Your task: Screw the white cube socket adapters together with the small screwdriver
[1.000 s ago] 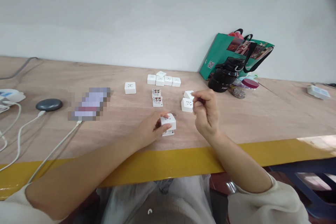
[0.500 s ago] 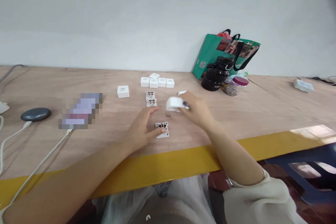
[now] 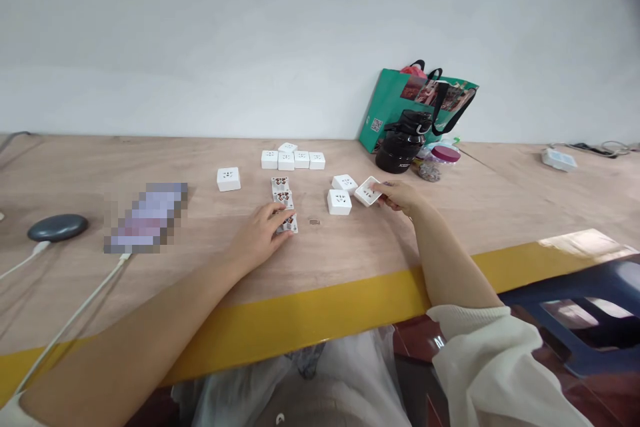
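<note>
My left hand (image 3: 265, 230) rests on the table with thumb and fingers closed around a white socket base (image 3: 293, 224) with copper-coloured contacts inside. Two similar open socket bases, a middle one (image 3: 283, 199) and a far one (image 3: 280, 184), continue the line away from me. My right hand (image 3: 397, 196) grips a white socket cover (image 3: 368, 192) at its right side; the cover is tilted, its slotted face showing. Just left of it, two more white socket covers, one nearer (image 3: 339, 202) and one farther (image 3: 345, 183), lie with slots up.
Several white socket pieces (image 3: 286, 160) stand clustered toward the wall, and a single one (image 3: 229, 179) sits left. A phone (image 3: 150, 217) on a cable and a dark oval device (image 3: 57, 227) are farther left. A black flask (image 3: 401, 147), jar (image 3: 440, 160) and green bag (image 3: 383, 103) stand at the back right.
My left hand has shifted the nearest socket base up to the line of bases. My right hand has moved right; a cover now stands where it was, and a tilted cover is in its fingers.
</note>
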A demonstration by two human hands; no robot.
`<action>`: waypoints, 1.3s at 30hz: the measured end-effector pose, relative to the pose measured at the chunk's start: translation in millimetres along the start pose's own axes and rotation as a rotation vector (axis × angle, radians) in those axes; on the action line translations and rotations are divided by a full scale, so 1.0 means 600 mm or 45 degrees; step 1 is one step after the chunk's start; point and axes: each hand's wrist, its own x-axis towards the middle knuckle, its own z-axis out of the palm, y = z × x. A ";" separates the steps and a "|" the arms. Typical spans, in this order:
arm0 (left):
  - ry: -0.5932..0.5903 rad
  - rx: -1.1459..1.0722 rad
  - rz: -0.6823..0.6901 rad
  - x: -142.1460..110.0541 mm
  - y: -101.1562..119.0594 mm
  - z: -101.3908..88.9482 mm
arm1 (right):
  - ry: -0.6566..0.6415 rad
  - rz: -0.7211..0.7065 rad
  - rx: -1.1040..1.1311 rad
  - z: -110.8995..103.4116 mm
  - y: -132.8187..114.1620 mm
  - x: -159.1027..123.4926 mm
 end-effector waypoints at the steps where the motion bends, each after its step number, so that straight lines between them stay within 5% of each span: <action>1: 0.003 0.013 -0.026 0.003 -0.005 0.001 | 0.084 -0.015 -0.025 -0.002 0.001 0.002; 5: 0.007 0.036 -0.101 0.011 -0.014 0.004 | 0.459 -0.032 -0.222 -0.002 0.012 0.012; 8: 0.012 0.037 -0.109 0.013 -0.015 0.004 | 0.558 -0.081 -0.406 0.010 0.017 0.017; 16: -0.003 -0.011 -0.183 0.014 -0.013 0.003 | 0.298 -0.372 -0.679 0.024 0.010 0.000; 24: 0.077 0.021 -0.203 0.013 -0.012 -0.012 | 0.184 -0.431 -0.693 0.021 0.029 0.001; 28: 0.211 0.253 -0.396 0.036 -0.061 -0.041 | 0.272 -0.364 -0.645 0.014 0.022 0.001; 34: -0.075 0.409 -0.697 0.070 -0.154 -0.077 | 0.268 -0.291 -0.554 0.020 0.017 0.003; 39: -0.134 0.390 -0.696 0.073 -0.157 -0.082 | 0.275 -0.221 -0.437 0.036 0.015 0.024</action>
